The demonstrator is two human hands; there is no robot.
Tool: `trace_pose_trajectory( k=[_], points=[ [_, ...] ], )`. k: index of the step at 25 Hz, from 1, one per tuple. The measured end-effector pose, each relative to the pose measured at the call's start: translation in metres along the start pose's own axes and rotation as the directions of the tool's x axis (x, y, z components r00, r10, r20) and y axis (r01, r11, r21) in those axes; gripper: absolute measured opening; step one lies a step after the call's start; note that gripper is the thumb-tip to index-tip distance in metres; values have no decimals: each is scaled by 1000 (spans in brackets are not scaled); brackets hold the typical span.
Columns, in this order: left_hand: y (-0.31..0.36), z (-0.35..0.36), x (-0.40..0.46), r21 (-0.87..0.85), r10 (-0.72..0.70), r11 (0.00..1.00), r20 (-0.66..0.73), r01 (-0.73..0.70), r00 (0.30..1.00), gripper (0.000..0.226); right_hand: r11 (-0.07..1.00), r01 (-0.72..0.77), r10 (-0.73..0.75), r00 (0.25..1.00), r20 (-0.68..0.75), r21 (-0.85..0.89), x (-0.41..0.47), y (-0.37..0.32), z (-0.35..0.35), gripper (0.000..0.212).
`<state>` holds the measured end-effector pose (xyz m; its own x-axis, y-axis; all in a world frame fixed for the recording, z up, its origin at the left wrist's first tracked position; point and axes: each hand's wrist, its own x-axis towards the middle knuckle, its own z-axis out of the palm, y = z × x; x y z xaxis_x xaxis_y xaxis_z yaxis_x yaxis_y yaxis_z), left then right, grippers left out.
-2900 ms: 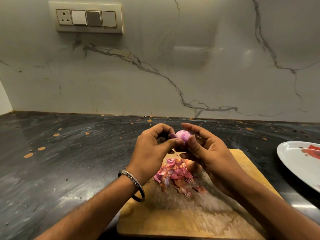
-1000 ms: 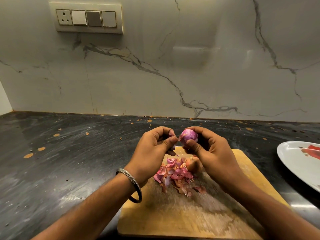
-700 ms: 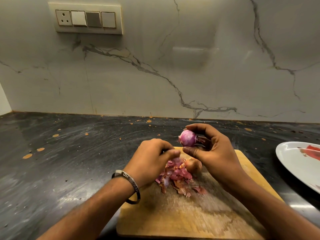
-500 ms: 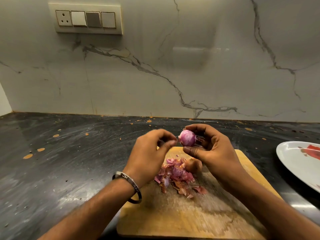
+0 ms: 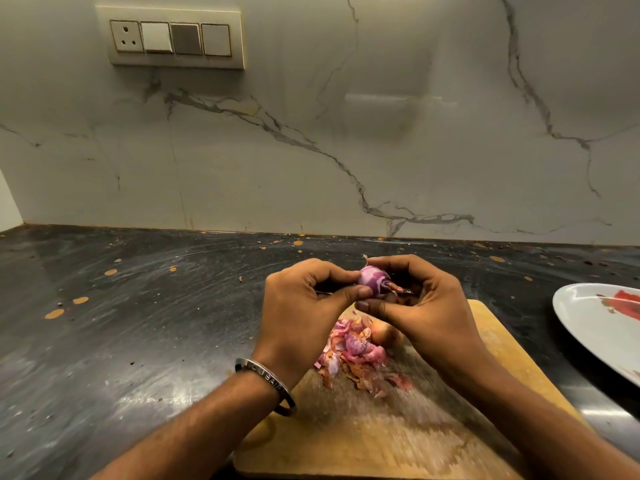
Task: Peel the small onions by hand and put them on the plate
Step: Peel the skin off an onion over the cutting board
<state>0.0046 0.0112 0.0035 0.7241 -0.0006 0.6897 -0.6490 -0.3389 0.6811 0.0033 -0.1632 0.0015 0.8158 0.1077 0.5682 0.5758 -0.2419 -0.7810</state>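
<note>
A small purple onion (image 5: 370,281) is held above the wooden cutting board (image 5: 398,431), between both hands. My right hand (image 5: 422,306) grips it from the right, fingers curled over the top and thumb beneath. My left hand (image 5: 304,306) pinches it on the left side with thumb and fingertips. A bit of loose skin hangs off the onion's right end. Under the hands lies a pile of pink and brown peels (image 5: 353,358). An unpeeled brownish onion (image 5: 382,333) sits beside the pile. The white plate (image 5: 588,327) with a red pattern lies at the right edge, cut off by the frame.
The board rests on a dark, speckled stone counter (image 5: 138,323). A marble wall with a switch panel (image 5: 173,38) rises behind it. The counter's left and back areas hold only small orange specks.
My left hand dipped to the peel pile, then rose back to the onion and now pinches it again. The onion has turned in my right hand and shows loose skin at one end.
</note>
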Motion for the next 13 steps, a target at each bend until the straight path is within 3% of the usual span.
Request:
trace_pose_trajectory(
  k=[3, 7, 13],
  points=[
    [0, 0, 1, -49, -39, 998, -3, 39, 999, 15, 1000, -6, 5, 1000, -28, -28, -1, -1, 0, 56],
    [-3, 2, 2, -231, -211, 949, 42, 215, 977, 11, 998, -43, 44, 999, -16, 38, 1, 3, -1, 57],
    [-3, -2, 4, -416, -317, 824, 223, 384, 922, 25, 972, -146, 138, 989, 56, 185, 2, 8, 0, 47]
  ],
)
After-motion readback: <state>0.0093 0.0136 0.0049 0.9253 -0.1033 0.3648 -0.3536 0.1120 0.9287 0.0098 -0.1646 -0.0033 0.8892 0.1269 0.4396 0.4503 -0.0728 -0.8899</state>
